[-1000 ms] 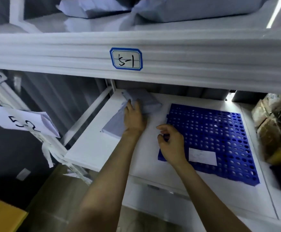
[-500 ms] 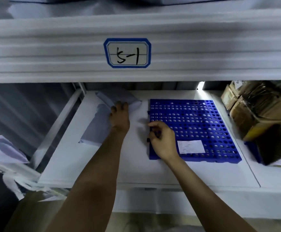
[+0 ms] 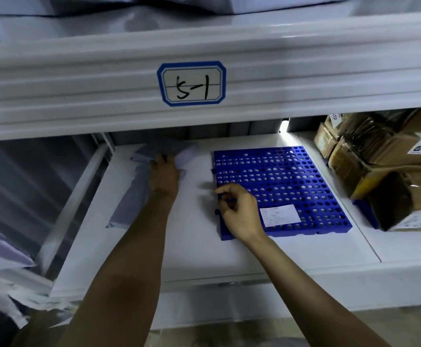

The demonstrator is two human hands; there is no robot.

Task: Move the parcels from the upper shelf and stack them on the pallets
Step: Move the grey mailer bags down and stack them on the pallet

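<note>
The left hand [image 3: 165, 174] lies palm down, fingers spread flat, on a grey parcel [image 3: 139, 189] at the back left of the lower shelf [image 3: 194, 249]; it presses on the bag rather than closing around it. The parcel is a soft, flat mailer bag that runs from under the hand toward the shelf's front left, with its far end crumpled against the back wall. The right hand [image 3: 239, 211] rests at the left edge of a blue perforated pallet [image 3: 292, 181], its fingers curled and pinching that edge near the front corner. The pallet lies flat on the shelf just beside the parcel, apart from it, and carries a white label [image 3: 279, 215] close to the right hand. To the right of the pallet stand brown cardboard boxes [image 3: 379, 166]. Above, the beam of the upper shelf [image 3: 79, 78] bears a tag reading "5-1" [image 3: 191, 83], and more grey parcels [image 3: 154, 3] lie on top of it.
</note>
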